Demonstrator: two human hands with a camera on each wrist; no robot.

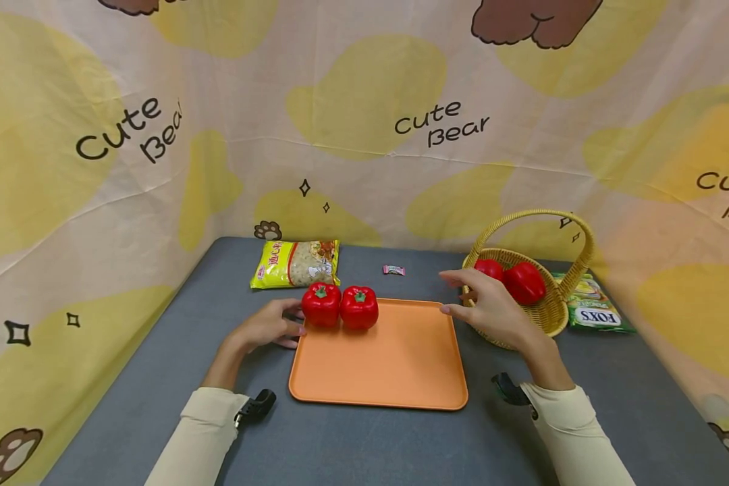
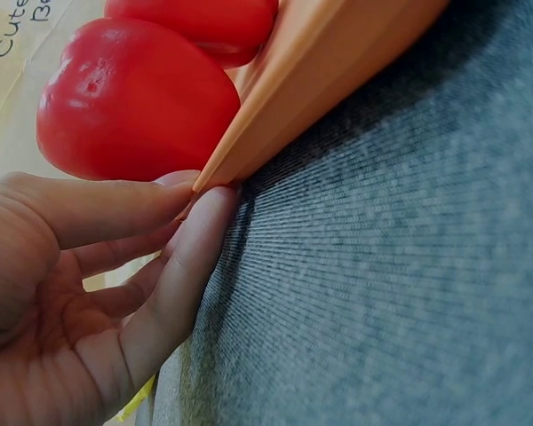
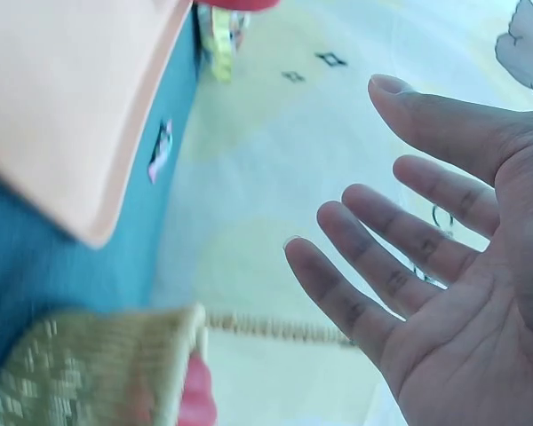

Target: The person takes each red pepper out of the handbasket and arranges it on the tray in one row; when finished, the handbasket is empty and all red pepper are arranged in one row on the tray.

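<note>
With thumb and fingers at the rim, my left hand [image 1: 266, 325] pinches the left edge of an orange tray [image 1: 395, 358] lying on the grey table. Two red bell peppers [image 1: 360, 312] sit side by side in the tray's far left corner, close to that hand. The left wrist view shows the thumb just under the nearer bell pepper [image 2: 138, 102]. Over the gap between the tray and a yellow wicker basket [image 1: 553, 314], my right hand [image 1: 493, 307] is raised with fingers extended, holding nothing. Two more red bell peppers [image 1: 525, 283] lie in the basket.
A yellow food bag [image 1: 296, 263] lies behind the tray at the back left. Near the back middle is a small wrapped candy [image 1: 393, 270]. Right of the basket rests a green FOX'S packet [image 1: 598, 312]. A patterned cloth [image 1: 364, 182] hangs around the table's back and sides.
</note>
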